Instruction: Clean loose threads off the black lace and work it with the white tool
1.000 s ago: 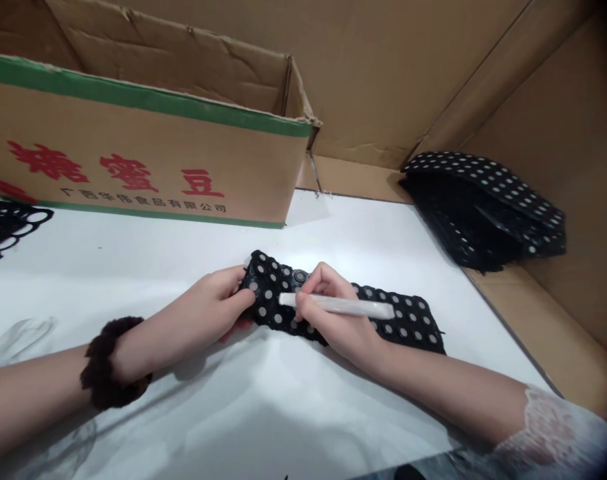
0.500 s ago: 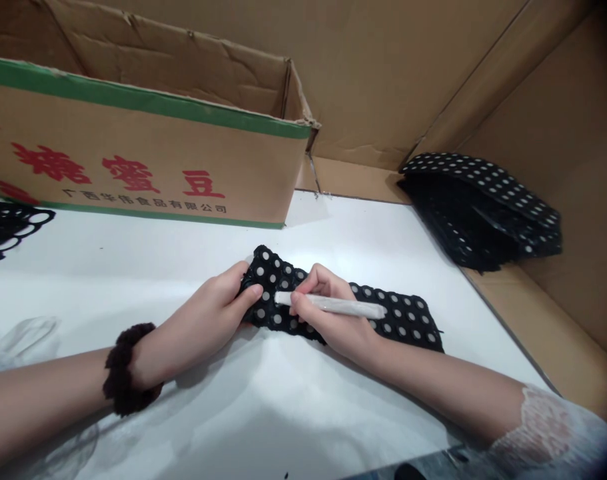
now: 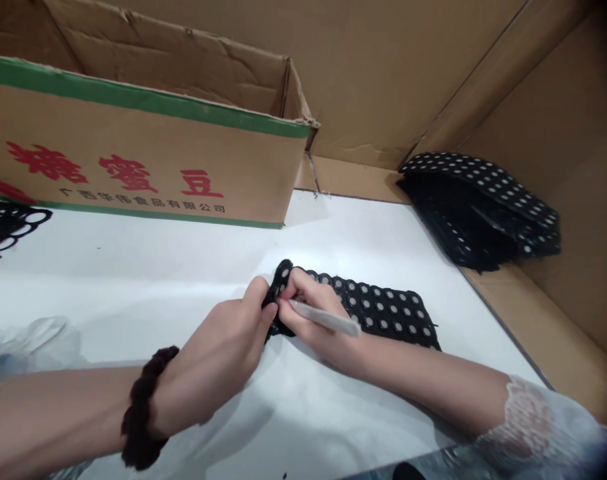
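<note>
A black sheet with rows of raised rings and pale grey round dots (image 3: 383, 303) lies on the table, its left end bent upward. My left hand (image 3: 228, 333) is closed on that bent end, thumb in front and fingers curled behind. My right hand (image 3: 318, 310) rests over the sheet, pinching a slim white pen-like stick (image 3: 328, 318). The stick slants down to the right across the hand; its working tip is hidden between my fingers, close to my left thumb. Both hands meet at the bent end.
An open cardboard box (image 3: 158, 153) with green edging and red lettering stands at the back left. Black ring-patterned cut-outs (image 3: 13, 227) lie at far left. Stacked black dotted sheets (image 3: 483, 207) lean against the right cardboard wall (image 3: 558, 167). Crumpled clear plastic (image 3: 38, 343) sits at lower left.
My left hand has moved right and folded up the sheet's left end. My right hand has shifted slightly left, and the white stick now tilts more steeply, its tip hidden at the fold.
</note>
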The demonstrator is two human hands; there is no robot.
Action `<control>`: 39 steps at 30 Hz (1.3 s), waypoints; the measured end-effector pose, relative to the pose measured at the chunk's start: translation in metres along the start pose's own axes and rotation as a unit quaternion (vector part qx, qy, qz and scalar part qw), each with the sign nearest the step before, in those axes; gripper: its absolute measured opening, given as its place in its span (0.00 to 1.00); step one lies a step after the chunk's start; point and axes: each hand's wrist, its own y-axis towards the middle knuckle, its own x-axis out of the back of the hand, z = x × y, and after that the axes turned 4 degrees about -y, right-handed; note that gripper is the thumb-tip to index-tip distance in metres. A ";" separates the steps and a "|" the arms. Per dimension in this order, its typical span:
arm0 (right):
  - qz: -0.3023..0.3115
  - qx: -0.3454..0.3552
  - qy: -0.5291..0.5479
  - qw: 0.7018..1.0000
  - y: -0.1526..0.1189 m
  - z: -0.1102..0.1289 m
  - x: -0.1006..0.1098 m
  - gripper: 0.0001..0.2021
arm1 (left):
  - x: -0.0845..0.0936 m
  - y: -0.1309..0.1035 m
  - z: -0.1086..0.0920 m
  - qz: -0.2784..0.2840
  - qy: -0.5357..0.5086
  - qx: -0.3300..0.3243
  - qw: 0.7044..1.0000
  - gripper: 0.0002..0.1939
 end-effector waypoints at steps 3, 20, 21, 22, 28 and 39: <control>-0.007 -0.009 -0.006 1.000 0.001 0.002 0.000 0.05 | 0.006 0.000 0.002 0.015 0.032 -0.014 0.999 0.09; -0.050 -0.078 0.135 0.987 0.007 -0.006 0.012 0.08 | 0.020 0.037 0.025 -0.022 -0.001 0.012 1.000 0.13; -0.048 -0.076 0.129 0.988 0.007 -0.007 0.011 0.08 | 0.020 0.037 0.025 -0.028 0.003 0.012 1.000 0.13; -0.047 -0.076 0.127 0.988 0.007 -0.009 0.011 0.08 | 0.020 0.036 0.025 -0.032 0.006 0.013 0.999 0.13; -0.032 -0.065 0.136 0.988 0.009 -0.010 0.011 0.09 | 0.019 0.030 0.022 -0.050 -0.007 0.003 0.999 0.11; -0.037 0.025 -0.006 0.999 0.012 -0.003 0.001 0.07 | 0.002 0.004 -0.006 -0.024 0.094 -0.067 0.993 0.08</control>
